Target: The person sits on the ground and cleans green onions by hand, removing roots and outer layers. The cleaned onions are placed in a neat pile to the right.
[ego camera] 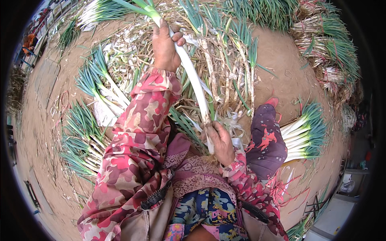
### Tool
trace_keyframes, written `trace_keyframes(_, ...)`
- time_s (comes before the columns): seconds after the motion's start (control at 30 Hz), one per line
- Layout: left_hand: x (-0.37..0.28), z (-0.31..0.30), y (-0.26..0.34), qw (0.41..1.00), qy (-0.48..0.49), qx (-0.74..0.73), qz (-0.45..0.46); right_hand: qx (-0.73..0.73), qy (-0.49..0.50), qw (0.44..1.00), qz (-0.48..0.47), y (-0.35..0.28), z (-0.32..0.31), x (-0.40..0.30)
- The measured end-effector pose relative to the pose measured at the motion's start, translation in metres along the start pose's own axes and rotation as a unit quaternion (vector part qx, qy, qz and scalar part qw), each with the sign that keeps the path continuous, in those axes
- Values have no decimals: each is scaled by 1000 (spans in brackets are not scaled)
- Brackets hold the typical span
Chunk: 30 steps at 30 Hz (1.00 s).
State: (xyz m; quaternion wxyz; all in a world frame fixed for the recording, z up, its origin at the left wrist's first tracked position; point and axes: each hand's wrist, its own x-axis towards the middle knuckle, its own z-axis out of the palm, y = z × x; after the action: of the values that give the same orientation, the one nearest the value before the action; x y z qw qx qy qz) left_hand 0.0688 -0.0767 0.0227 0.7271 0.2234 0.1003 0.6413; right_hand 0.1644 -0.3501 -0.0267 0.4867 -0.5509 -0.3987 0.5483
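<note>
A long green onion (194, 76) with a thick white stalk runs from the top of the view down toward my lap. Near its green leaves, my left hand (166, 45) is closed around the stalk. My right hand (220, 140) grips it lower down, by the root end, where brownish outer skin shows on the stalk. Fine roots hang below, over the patterned apron. Beyond my hands, unpeeled onions with dry brown skins (224, 69) lie in a row on a heap of peelings.
White-stalked onions lie at left (111, 96) and in a pile (297, 135) beside my right leg. A darker-stalked pile (90, 147) is at lower left. Tied bundles (328, 45) are stacked at upper right. Red ties (280, 188) lie on the ground at lower right.
</note>
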Motion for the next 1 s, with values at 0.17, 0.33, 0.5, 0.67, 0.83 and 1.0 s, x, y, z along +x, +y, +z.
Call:
trace_keyframes(0.17,-4,1,-3,1000,-2,8,-10,6,27,999,37,-7,1,5)
trace_keyframes(0.33,-6,2,-5,998,-11,-28,-48,106,12,991,83,-4,-3,8)
trace_keyframes(0.5,6,-11,3,994,-28,-89,-65,127,-42,988,78,-22,-9,-14)
trace_keyframes(0.67,15,-21,7,990,-41,-116,-70,59,-114,992,-9,-12,-28,-45)
trace_keyframes(0.83,17,-20,5,975,-70,-181,-106,82,-89,992,36,-3,-28,-50)
trace_keyframes(1.0,7,-6,2,968,-57,-213,-122,106,-54,991,53,-2,-24,-47)
